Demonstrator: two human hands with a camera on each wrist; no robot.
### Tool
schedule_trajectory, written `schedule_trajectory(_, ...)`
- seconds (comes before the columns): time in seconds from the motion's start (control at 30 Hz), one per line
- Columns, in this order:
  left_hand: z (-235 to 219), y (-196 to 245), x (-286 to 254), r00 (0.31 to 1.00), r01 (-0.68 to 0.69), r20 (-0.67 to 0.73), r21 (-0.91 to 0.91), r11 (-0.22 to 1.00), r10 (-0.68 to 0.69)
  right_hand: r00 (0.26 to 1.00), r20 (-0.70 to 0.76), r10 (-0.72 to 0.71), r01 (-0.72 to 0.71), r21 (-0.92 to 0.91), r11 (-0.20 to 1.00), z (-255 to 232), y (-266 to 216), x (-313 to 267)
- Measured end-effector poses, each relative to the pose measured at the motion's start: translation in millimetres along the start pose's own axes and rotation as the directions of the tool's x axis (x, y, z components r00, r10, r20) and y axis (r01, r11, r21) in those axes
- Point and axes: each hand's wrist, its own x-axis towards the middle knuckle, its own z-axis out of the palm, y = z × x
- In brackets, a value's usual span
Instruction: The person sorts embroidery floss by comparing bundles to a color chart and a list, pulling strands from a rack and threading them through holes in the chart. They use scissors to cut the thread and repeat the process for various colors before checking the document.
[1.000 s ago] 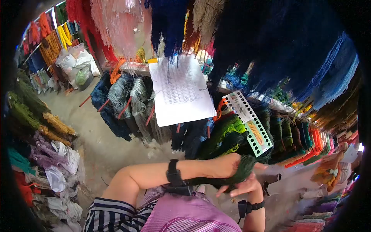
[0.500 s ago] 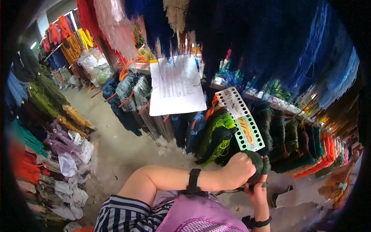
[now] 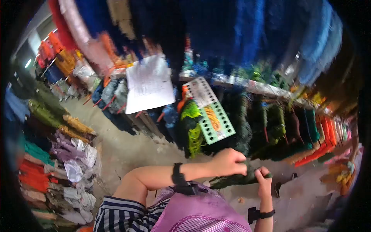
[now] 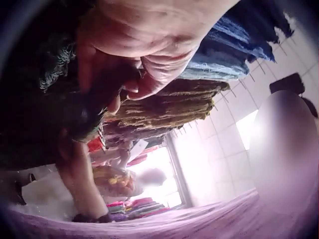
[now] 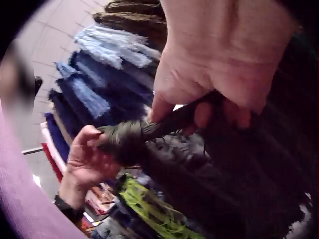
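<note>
A dark green yarn skein is stretched between both hands, below the colour card. My left hand grips one part with curled fingers; my right hand holds the other end, thumb up. In the right wrist view the skein looks wrapped or twisted into a thick bundle beside the left hand, and the right hand has its fingers curled round a narrower strand. The left wrist view shows the left hand round dark yarn, its details in shadow.
A printed sheet lies over yarn on the rack. Bright green yarn hangs beside the card, and blue skeins hang overhead. More skeins stand at the left. Another person's leg shows at the right.
The hands have moved apart, stretching the skein that was bunched between them half a second ago. The head view has shifted, with the sheet and card now further left.
</note>
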Motion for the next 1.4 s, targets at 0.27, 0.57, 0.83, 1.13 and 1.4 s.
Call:
schedule_trajectory(0.27,33,10,39,0.991,-0.129,0.068,0.239,0.962,0.116,0.942,-0.074,0.327,-0.324,0.057,0.944,-71,30,-23)
schedule_trajectory(0.57,53,-19,127,0.946,0.205,-0.267,0.046,0.978,-0.185,0.832,-0.093,0.547,-0.287,-0.916,0.281,-115,76,-30)
schedule_trajectory(0.83,57,1,101,0.918,-0.03,-0.371,0.281,0.959,0.137,0.956,-0.21,0.204,-0.259,-0.932,0.253,-103,18,-4)
schedule_trajectory(1.13,47,-18,71,0.871,-0.266,-0.423,0.025,0.964,0.251,1.0,-0.008,0.026,-0.02,-0.856,0.516,-86,-29,23)
schedule_trajectory(1.4,-27,-40,-74,0.757,0.109,-0.512,-0.514,0.851,-0.406,0.93,-0.239,-0.278,0.359,0.438,0.824,-79,-138,64)
